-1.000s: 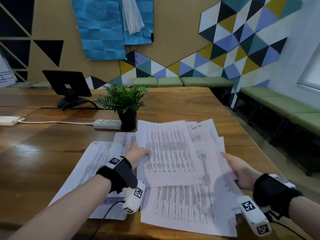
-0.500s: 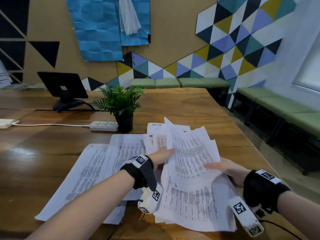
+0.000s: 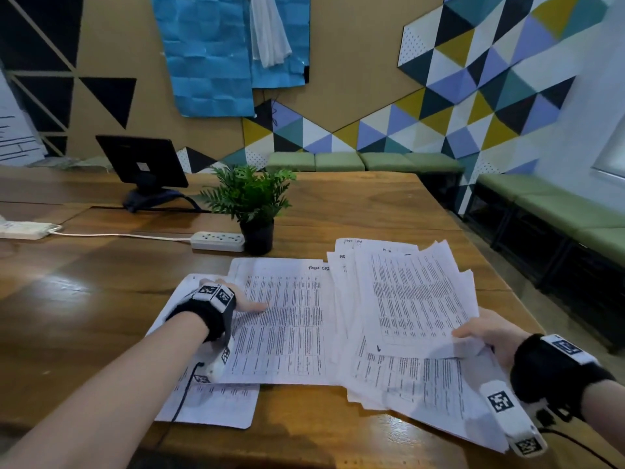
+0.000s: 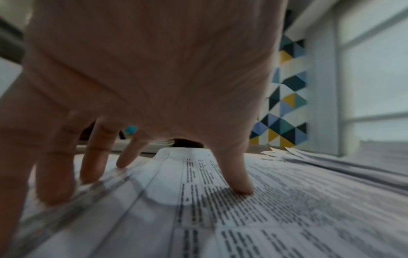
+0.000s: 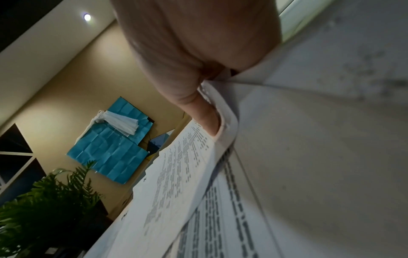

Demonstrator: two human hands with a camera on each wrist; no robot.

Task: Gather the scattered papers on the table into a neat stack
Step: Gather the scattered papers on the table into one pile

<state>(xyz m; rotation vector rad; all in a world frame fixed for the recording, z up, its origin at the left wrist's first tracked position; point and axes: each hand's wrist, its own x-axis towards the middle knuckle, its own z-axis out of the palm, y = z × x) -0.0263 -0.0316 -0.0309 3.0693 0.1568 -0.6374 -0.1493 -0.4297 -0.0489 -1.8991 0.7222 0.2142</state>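
Note:
Printed papers lie spread over the near part of the wooden table [image 3: 84, 316]. My left hand [image 3: 248, 304] rests with straight, spread fingers [image 4: 239, 181] on a flat printed sheet [image 3: 284, 326] left of centre. Another sheet [image 3: 216, 404] pokes out beneath it by my left forearm. My right hand [image 3: 487, 330] pinches a bundle of several sheets [image 3: 412, 299] at its near right corner, with its thumb [image 5: 205, 118] on top and the other fingers hidden below. The bundle is raised slightly over more loose sheets [image 3: 422, 387].
A small potted plant [image 3: 252, 204] and a white power strip [image 3: 218, 241] with its cable stand just beyond the papers. A black screen on a stand [image 3: 142, 164] is at the back left. Green benches [image 3: 558, 204] line the wall past the table's right edge.
My left hand has left the bundle and moved left onto the flat sheet. The bundle in my right hand has shifted right and lies flatter.

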